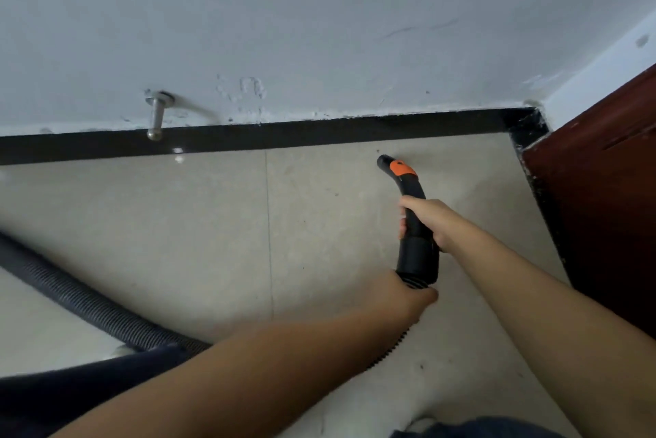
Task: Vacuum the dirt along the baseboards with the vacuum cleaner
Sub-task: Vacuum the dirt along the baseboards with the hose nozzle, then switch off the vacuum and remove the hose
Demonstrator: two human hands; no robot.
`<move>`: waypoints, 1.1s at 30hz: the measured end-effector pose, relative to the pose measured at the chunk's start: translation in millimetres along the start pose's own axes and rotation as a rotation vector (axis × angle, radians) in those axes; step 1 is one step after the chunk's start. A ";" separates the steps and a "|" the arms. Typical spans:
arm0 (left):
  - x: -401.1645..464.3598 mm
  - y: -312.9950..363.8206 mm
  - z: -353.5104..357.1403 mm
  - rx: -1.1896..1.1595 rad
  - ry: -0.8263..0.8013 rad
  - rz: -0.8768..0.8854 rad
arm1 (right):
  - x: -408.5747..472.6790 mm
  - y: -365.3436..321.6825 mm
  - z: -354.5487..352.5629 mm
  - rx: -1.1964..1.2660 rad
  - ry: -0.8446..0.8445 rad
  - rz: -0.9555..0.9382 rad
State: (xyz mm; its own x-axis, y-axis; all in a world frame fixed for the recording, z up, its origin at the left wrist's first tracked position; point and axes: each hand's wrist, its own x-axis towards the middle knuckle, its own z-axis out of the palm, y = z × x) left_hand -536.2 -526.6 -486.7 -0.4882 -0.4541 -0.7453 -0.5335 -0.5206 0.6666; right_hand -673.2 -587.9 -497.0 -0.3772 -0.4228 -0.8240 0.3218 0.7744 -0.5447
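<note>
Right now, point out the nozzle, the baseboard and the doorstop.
nozzle [385,161], head view, its open black tip.
baseboard [319,134], head view, middle of the black strip.
doorstop [156,114], head view, its metal shaft.

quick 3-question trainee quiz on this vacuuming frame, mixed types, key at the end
1. True or false: the nozzle points toward the black baseboard.
2. Which hand grips the black handle nearer the nozzle?
A. right hand
B. left hand
C. neither
3. Fill in: the metal doorstop sticks out of the wall to the ____ of the nozzle.

Key
1. True; its tip sits low over the floor, close to the baseboard.
2. A; the left hand holds the rear end, where the hose joins.
3. left
</note>
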 end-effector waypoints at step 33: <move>-754.6 113.4 -329.7 -0.134 1.014 0.224 | -791.8 -214.4 420.6 -0.335 -0.860 -0.480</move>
State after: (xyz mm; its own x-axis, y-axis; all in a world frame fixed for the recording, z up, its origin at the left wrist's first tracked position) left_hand -0.6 -481.4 147.4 0.2744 -0.9113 -0.3071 -0.3913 -0.3975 0.8300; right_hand -78.3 -617.0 206.5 0.3871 -0.8123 -0.4363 -0.0058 0.4710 -0.8821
